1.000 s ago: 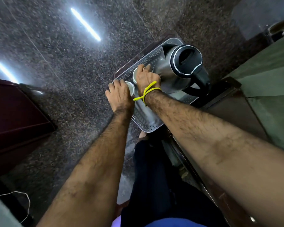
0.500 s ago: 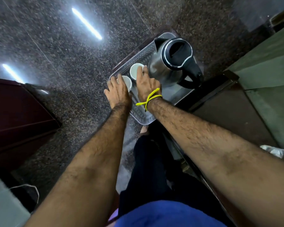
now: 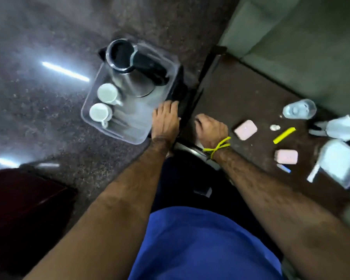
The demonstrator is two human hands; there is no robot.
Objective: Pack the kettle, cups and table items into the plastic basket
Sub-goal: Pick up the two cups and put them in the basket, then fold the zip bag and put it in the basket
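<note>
Your left hand [image 3: 165, 120] is lying flat, fingers straight, on the near rim of the plastic basket [image 3: 89, 106] on the floor, gripping nothing. Your right hand [image 3: 211, 128] is hovering loosely curled and empty over the desk [image 3: 230, 93] edge. The kettle [image 3: 129, 71] and both cups [image 3: 106, 93] are sitting inside already. Reaching blindly for the pink bars [image 3: 245, 129], you are risking tipping the glass [image 3: 299, 109].
</note>
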